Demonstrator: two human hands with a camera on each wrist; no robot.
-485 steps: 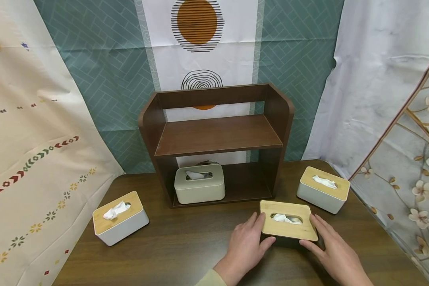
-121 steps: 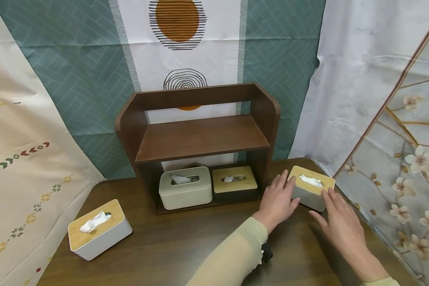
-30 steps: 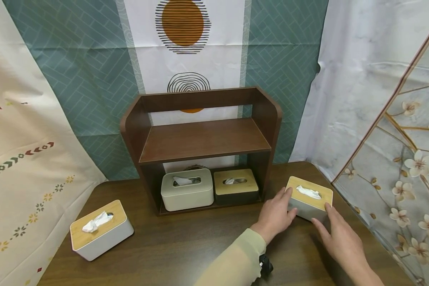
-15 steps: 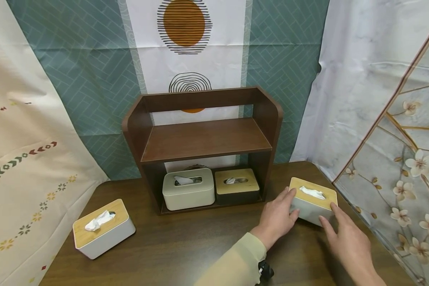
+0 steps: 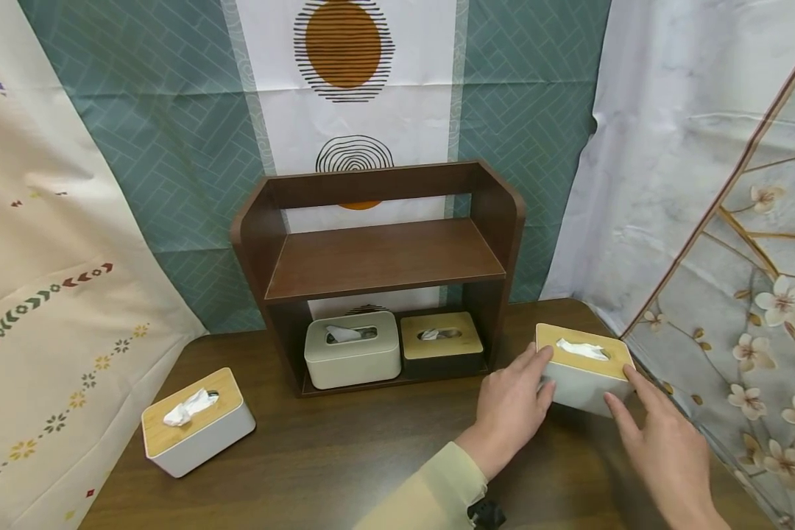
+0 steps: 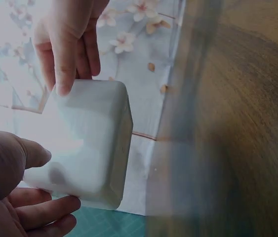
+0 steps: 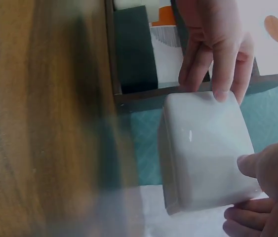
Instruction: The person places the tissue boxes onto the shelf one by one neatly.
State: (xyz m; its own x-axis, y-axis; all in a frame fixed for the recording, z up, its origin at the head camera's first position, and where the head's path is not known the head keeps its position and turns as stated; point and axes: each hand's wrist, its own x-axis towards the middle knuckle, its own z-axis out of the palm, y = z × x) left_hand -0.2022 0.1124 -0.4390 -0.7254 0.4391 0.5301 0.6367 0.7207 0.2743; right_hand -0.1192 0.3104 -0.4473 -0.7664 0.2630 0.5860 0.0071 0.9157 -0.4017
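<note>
A tissue box with a white body and a light wooden lid is held between both hands at the right of the table. My left hand grips its left end, thumb on the front face. On the opposite end, my right hand grips near the front corner, its thumb also against the front. Both wrist views show the white tissue box with its lower edge apparently raised off the wood. White tissue sticks out of the lid slot. The far side of the box is hidden.
A dark brown two-tier shelf stands at the back. Its lower tier holds a cream tissue box and, beside it, a black tissue box with a wooden lid. Another white, wood-lidded tissue box sits at the left of the table.
Since 16 seconds ago, the black tissue box has gone from the table into the shelf's lower tier. Over the last second, the hands have lifted the white tissue box slightly and turned its front towards me.
</note>
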